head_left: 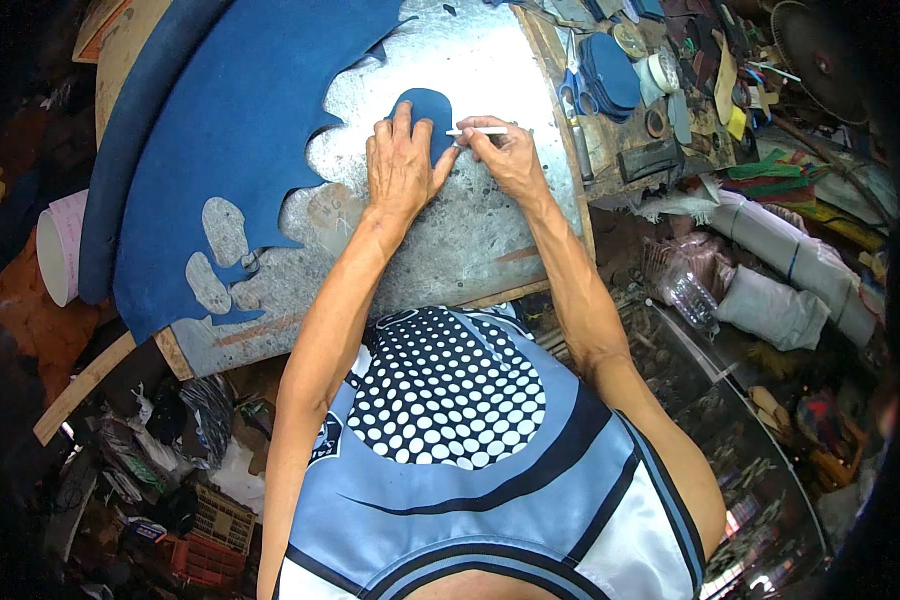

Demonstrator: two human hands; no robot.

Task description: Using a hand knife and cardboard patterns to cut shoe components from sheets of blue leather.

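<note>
My left hand (400, 165) lies flat with its fingers spread, pressing a small rounded blue piece (432, 103), leather by its look, onto the metal-topped table (460, 230). In a pinch, my right hand (507, 160) holds a slim white pen (482, 131). Its tip meets the right edge of the rounded piece, close to my left thumb. A large blue leather sheet (230, 120) covers the table's left side. Scalloped cuts run along its right edge, and oval holes show near its lower end.
Right of the metal top, blue-handled scissors (576, 92), a stack of blue cut pieces (610, 75) and a tape roll (662, 72) lie on a cluttered board. Wrapped bundles (790, 250) sit farther right. A white tube (60, 250) juts out at the left, and crates (210, 540) stand below.
</note>
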